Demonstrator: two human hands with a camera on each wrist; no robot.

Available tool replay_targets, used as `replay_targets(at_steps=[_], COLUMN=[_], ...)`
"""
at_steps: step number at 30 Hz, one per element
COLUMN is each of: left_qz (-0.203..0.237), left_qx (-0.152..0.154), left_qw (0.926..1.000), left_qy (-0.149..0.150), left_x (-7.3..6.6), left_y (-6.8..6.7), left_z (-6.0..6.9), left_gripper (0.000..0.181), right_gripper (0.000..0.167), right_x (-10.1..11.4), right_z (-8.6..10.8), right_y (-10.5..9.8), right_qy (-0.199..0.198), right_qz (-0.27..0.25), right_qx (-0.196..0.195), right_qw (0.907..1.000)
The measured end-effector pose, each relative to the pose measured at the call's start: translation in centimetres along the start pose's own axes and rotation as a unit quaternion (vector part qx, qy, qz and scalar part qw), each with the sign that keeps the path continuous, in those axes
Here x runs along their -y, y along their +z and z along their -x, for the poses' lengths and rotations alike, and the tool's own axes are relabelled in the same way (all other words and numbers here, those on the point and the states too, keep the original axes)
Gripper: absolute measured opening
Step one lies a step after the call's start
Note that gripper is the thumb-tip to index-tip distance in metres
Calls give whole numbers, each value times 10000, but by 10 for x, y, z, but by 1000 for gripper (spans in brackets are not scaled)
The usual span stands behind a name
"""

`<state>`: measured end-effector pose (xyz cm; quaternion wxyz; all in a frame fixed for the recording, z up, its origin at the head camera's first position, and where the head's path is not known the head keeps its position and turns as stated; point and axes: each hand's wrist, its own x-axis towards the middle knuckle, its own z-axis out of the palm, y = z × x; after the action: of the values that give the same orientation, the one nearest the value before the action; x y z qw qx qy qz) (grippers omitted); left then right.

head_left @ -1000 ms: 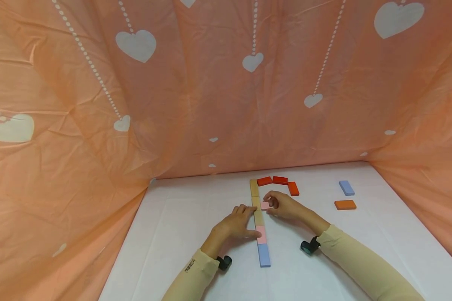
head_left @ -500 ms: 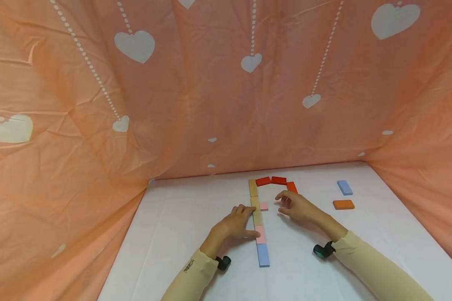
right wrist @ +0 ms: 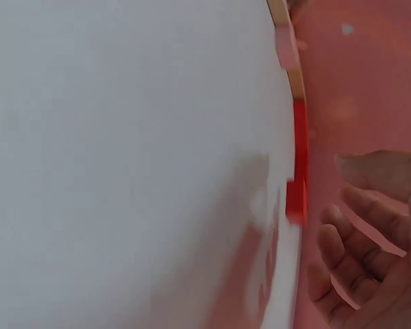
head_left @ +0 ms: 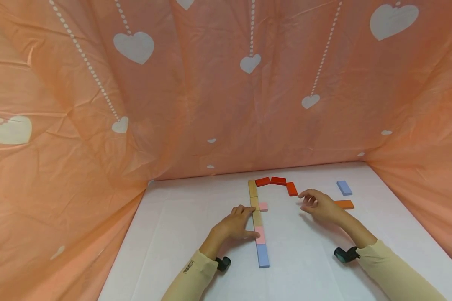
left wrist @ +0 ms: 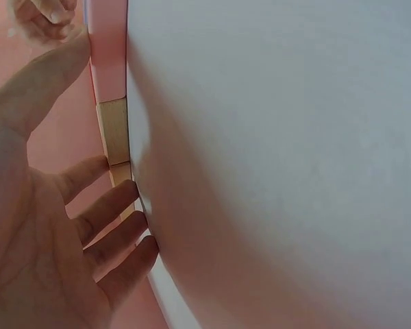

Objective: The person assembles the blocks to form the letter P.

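Note:
A straight column of flat wooden blocks lies on the white table: several plain wood blocks (head_left: 252, 189) at the far end, then a pink block (head_left: 260, 235), then a blue block (head_left: 263, 256) nearest me. My left hand (head_left: 233, 225) rests along the column's left side, its thumb on the pink block and a fingertip on the plain wood ones. A small pink block (head_left: 263, 207) sits against the column's right side. Three red blocks (head_left: 278, 180) curve rightward from the column's top. My right hand (head_left: 320, 206) hovers with bent, relaxed fingers, holding nothing, left of an orange block (head_left: 344, 204).
A loose blue block (head_left: 344, 187) lies at the table's far right, behind the orange one. An orange cloth (head_left: 226, 104) with pale hearts hangs behind and at both sides of the white table (head_left: 181, 251). Each wrist carries a small black camera (head_left: 346, 254).
My right hand has let go of the small pink block beside the column and moved right, toward the orange block. My left hand has stayed in place.

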<state>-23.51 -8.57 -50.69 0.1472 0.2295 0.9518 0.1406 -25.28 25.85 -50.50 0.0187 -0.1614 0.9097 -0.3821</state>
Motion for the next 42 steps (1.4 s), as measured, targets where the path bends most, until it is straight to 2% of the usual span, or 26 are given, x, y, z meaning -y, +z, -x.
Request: replay_targets(at_steps=[4, 11, 18, 22, 29, 31, 36, 42], left_qz=[12, 25, -4, 19, 38, 31, 56, 105], left_qx=[-4, -50, -38, -28, -29, -35, -27, -15], left_qw=[10000, 10000, 10000, 10000, 10000, 10000, 10000, 9999], left_qy=[-24, 16, -10, 11, 61, 49, 5, 2], left_x=[-1, -1, -1, -1, 1, 1, 0, 0], left_y=[0, 0, -1, -1, 1, 1, 0, -1], left_z=[0, 1, 1, 1, 0, 0, 0, 1], left_gripper=[95, 95, 94, 94, 94, 94, 94, 94], right_gripper=[34, 33, 35, 39, 40, 39, 35, 38], right_x=[-9, -25, -44, -54, -67, -70, -73, -75], right_z=[8, 20, 28, 33, 40, 41, 43, 44], right_y=[-12, -36, -53, -61, -66, -68, -69, -70], right_qy=[-79, -698, -813, -683, -189, -186, -54, 360], right_qz=[-10, 7, 366, 379, 440, 496, 656, 744], right_qx=[-164, -502, -809, -771, -585, -499, -338, -202], right_qw=[9998, 9963, 9927, 9940, 9971, 9974, 9973, 9964])
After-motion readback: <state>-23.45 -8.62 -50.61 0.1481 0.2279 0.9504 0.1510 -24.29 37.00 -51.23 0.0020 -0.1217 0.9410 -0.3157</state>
